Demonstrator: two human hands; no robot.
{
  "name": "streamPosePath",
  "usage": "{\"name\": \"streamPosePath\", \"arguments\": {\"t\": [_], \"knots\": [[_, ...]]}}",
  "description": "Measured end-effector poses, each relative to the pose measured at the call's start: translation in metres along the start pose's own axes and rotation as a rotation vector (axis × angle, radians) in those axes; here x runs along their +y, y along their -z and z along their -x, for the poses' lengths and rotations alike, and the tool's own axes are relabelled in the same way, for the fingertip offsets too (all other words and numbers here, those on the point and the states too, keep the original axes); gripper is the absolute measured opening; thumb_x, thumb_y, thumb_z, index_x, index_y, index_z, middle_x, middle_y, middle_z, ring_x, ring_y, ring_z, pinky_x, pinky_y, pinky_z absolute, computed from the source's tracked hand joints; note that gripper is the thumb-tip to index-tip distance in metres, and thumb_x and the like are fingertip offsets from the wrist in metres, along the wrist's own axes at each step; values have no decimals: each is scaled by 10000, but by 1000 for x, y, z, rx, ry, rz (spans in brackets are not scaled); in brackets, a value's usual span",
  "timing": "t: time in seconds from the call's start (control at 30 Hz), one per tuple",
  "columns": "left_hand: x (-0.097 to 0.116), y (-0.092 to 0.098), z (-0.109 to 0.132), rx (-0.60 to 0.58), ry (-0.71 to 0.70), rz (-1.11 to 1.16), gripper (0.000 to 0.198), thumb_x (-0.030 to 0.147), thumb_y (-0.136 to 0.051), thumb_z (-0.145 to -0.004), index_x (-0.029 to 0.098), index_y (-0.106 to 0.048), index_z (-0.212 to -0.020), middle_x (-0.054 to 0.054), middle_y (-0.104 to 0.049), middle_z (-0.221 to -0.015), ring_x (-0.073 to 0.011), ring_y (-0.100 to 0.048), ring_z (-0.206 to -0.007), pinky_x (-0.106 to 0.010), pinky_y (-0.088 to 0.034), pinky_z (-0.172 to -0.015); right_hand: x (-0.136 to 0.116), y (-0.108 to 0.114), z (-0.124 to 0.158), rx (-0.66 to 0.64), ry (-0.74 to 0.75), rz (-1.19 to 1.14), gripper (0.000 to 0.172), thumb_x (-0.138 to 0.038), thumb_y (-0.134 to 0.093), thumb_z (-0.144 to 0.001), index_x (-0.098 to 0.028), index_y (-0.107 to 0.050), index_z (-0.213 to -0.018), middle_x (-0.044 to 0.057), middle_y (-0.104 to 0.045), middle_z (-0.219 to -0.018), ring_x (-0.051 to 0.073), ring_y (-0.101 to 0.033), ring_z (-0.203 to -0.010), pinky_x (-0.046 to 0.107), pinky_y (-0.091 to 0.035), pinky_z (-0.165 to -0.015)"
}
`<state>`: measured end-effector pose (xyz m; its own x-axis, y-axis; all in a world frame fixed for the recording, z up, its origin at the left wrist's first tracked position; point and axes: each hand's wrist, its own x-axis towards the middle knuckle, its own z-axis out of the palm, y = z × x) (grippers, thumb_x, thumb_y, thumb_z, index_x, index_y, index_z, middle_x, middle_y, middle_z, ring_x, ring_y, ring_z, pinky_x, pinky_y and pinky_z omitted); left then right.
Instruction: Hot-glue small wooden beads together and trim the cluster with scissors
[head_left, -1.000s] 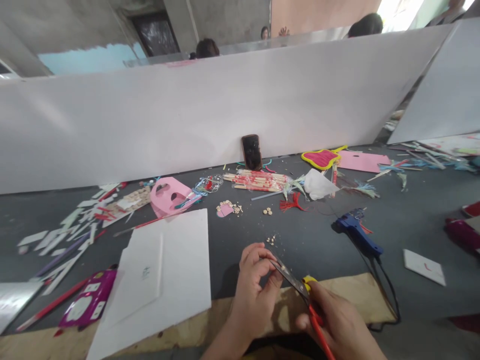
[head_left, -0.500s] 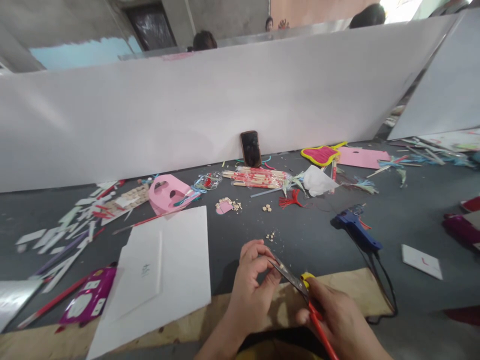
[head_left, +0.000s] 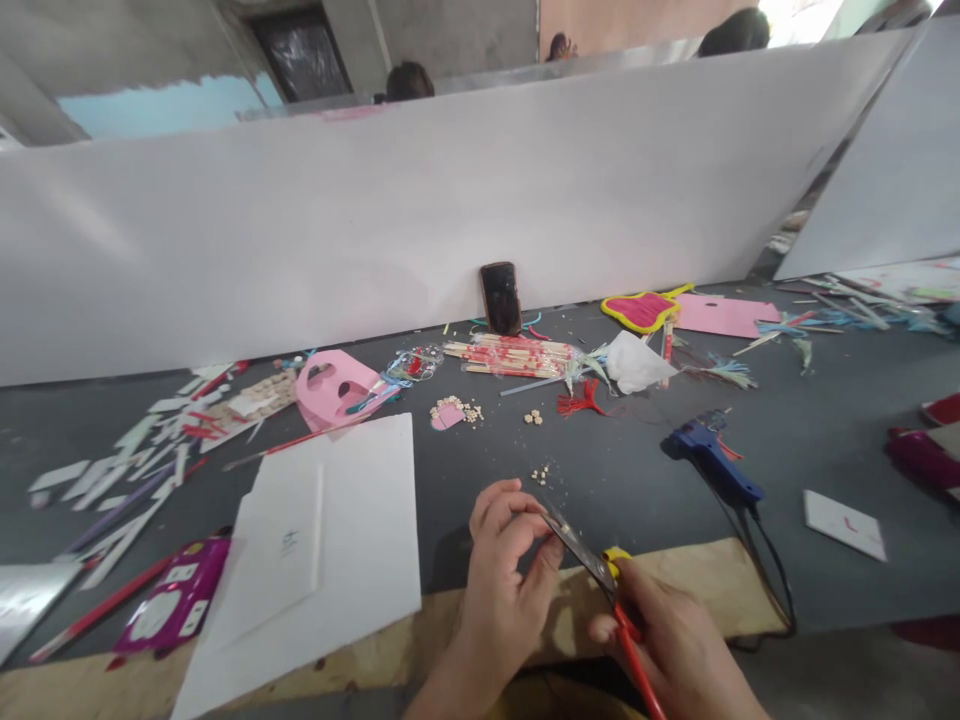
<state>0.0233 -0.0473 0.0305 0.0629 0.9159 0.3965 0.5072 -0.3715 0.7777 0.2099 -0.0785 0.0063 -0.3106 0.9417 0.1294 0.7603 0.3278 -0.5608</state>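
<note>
My right hand [head_left: 671, 640] grips the red and yellow handles of a pair of scissors [head_left: 592, 565], whose blades point up and to the left. My left hand [head_left: 506, 570] is closed in a pinch right at the blade tips, on something too small to make out. Both hands hover over the near edge of the dark table, above a strip of brown cardboard [head_left: 705, 580]. A few small beads [head_left: 541, 473] lie just beyond my left fingers.
White sheets of paper [head_left: 330, 540] lie left of my hands, and a blue glue gun [head_left: 712, 460] with its cord lies to the right. A phone [head_left: 502, 297] leans on the white partition [head_left: 375, 220]. Pink cut-outs, sticks and paper scraps litter the table.
My left hand has shifted slightly left and up at the scissor tips; the view has tilted a little. Nothing else on the table moved.
</note>
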Motion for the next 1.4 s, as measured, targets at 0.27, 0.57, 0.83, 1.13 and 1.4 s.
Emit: {"name": "streamPosePath", "arguments": {"t": [0.27,0.57,0.83,1.13,1.4], "knots": [[1,5,-3,-50,-11,101,127,176,-531,-853,202,-644,-803,-79,-604,-917,-271,-460,-1150,-471,-397,-984,-3,9,-2,96,84,-11,251,-440,-570,-802,-236,-462,-901,3,-627,-648,175,-597,-504,259,-446,-473],[2,6,-8,-125,49,301,145,249,-559,-858,203,-640,-748,-75,-597,-877,-260,-496,-1114,-464,-388,-1008,-3,10,0,-46,12,-49,305,-523,-548,-816,-240,-443,-776,-5,-593,-604,161,-536,-483,254,-401,-460],[3,6,-8,-137,81,323,176,267,-535,-873,199,-634,-744,-78,-581,-889,-254,-480,-1126,-459,-368,-1020,-5,6,3,-63,-17,-64,180,-379,-479,-881,-246,-434,-768,-8,-604,-612,155,-544,-493,244,-389,-472],[3,4,-2,-74,35,120,83,210,-557,-840,189,-616,-785,-86,-584,-940,-273,-452,-1140,-471,-373,-995,-1,-1,7,-85,-69,-91,267,-488,-478,-891,-245,-454,-783,-14,-606,-593,171,-574,-502,250,-388,-461],[4,7,-2,-24,-66,72,123,132,-532,-838,193,-638,-820,-74,-585,-916,-269,-451,-1148,-453,-388,-974,2,4,3,12,50,-19,271,-432,-589,-801,-229,-448,-912,-4,-617,-659,178,-595,-532,265,-444,-497]]}}
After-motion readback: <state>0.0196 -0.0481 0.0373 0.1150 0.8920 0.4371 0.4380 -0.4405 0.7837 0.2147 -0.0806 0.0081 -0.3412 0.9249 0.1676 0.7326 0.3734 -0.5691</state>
